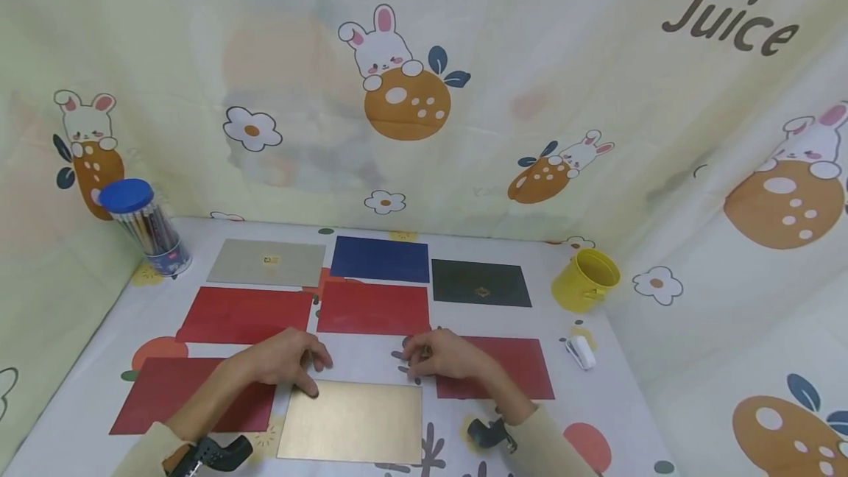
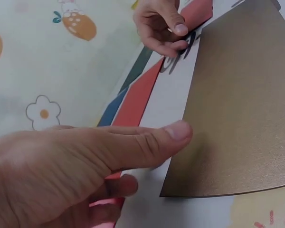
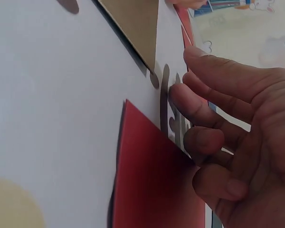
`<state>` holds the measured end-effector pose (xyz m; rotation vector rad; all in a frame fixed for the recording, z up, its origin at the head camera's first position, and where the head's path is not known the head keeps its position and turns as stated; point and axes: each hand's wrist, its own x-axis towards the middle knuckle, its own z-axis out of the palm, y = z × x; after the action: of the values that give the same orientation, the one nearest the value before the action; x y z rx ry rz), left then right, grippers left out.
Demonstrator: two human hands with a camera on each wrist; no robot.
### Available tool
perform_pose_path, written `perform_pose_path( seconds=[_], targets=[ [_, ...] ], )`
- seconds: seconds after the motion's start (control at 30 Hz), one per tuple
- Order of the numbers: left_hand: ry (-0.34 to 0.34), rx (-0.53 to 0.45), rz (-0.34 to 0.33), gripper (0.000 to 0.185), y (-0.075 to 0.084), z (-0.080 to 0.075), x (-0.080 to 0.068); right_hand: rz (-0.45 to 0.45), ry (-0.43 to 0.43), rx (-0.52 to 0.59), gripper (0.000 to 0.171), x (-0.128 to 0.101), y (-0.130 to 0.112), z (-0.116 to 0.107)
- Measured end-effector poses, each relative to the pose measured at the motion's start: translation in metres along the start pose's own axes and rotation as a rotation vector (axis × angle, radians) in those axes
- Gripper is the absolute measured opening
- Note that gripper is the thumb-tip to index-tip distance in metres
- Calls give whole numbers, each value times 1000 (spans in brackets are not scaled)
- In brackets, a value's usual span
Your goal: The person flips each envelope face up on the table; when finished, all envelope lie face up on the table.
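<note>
The left hand (image 1: pixel 285 363) rests at the gold card's (image 1: pixel 352 422) far left corner, thumb tip touching the card's edge and the other fingers loosely curled, pinching nothing. The card lies flat on the table (image 1: pixel 596 403) before the person. The right hand (image 1: pixel 442 356) sits just beyond its far right corner, beside a red card (image 1: pixel 517 370), fingers loosely bent and holding nothing.

A pale yellow-green cloth backdrop (image 1: pixel 530 35) closes in the back and both sides, printed with white rabbits (image 1: pixel 380 43) hugging orange fruits, small white flowers (image 1: pixel 252 128) and the word "Juice" (image 1: pixel 729 20). The bench (image 1: pixel 596 418) wears a white cover with the same kind of print. The light is soft and even.
</note>
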<state>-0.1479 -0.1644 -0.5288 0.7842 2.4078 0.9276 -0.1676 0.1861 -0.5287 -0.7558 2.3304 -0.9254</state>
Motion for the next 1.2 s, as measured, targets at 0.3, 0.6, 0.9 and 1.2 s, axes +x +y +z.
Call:
perform_pose_path(
  seconds=[0.3, 0.6, 0.9, 1.2],
  targets=[
    [37, 186, -93, 26, 6, 8, -4, 22, 1, -112, 20, 4, 0, 10],
    [2, 117, -95, 24, 0, 7, -3, -1, -25, -101, 17, 4, -8, 13],
    [17, -8, -41, 21, -4, -5, -6, -44, -62, -47, 4, 7, -1, 4],
    [91, -155, 31, 12, -14, -14, -7, -24, 2, 121, 9, 10, 10, -9]
  ],
)
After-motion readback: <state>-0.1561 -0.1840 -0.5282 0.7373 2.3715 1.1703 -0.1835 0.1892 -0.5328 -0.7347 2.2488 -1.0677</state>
